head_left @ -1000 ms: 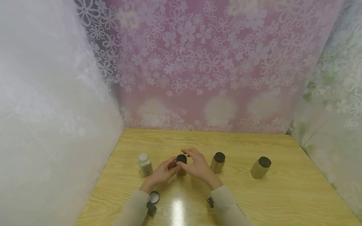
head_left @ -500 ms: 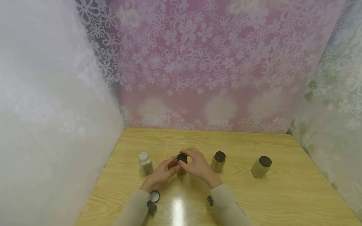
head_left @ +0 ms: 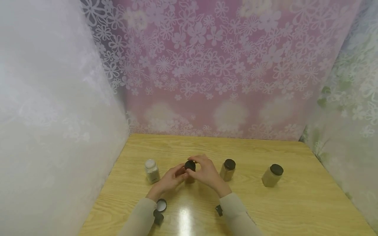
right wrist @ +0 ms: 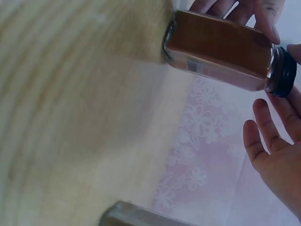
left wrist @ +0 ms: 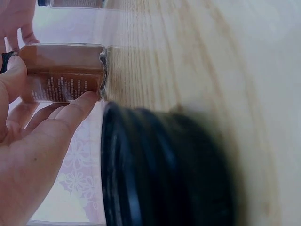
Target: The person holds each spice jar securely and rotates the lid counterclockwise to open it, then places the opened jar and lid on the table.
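Note:
A clear spice jar of reddish-brown powder [left wrist: 61, 77] stands upright on the table, its black lid [head_left: 190, 165] on top. My left hand [head_left: 168, 181] grips the jar's body, thumb on one side and fingers on the other. From the right, my right hand [head_left: 208, 173] pinches the lid between thumb and fingers; in the right wrist view, its other fingers [right wrist: 263, 129] are spread clear of the jar. To the left is an uncapped jar of pale contents [head_left: 152, 172]. A loose black lid [head_left: 161, 205] lies by my left sleeve, its pale inside facing up.
Two more black-lidded jars stand to the right, a nearer one [head_left: 227, 170] and a farther one [head_left: 272, 176]. The wooden table [head_left: 283, 209] meets a pink flowered backdrop [head_left: 212, 82] at its far edge. Pale curtains flank both sides.
My right fingers have closed in on the jar's black lid, the index finger coming down to its rim. My left hand and the jars have stayed in place.

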{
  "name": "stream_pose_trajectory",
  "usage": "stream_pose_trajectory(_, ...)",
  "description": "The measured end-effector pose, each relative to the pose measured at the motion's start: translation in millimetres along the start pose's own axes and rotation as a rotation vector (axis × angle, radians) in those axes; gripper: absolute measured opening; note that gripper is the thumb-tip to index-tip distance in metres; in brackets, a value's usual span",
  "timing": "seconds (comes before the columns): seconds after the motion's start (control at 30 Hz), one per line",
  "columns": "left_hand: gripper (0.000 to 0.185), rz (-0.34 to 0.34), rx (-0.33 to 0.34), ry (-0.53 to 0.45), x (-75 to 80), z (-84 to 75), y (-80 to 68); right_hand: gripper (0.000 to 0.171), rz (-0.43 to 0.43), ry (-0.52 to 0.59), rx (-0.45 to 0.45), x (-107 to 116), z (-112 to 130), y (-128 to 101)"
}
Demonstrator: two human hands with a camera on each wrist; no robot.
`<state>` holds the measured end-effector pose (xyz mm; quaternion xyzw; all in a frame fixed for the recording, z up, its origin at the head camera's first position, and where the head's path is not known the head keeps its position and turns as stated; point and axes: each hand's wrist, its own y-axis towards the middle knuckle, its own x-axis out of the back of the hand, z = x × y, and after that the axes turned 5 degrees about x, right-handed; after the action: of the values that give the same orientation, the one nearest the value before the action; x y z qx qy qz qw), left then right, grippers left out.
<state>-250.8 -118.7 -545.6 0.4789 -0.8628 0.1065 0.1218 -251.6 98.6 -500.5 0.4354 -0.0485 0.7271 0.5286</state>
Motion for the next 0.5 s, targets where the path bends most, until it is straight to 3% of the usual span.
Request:
stream_pose_trajectory(0.23,0.059,0.008,0.014,-0.014,1.0,-0.1,0.1,0.051,0.001,0.13,-0.102,-0.4,-5.3,-4.0)
stream_pose_trajectory(0.5,0.058,0.0,0.026,-0.019,1.8,0.1,0.2,0.047,-0.015,0.206,-0.11,-0.2,-15.1,-5.2)
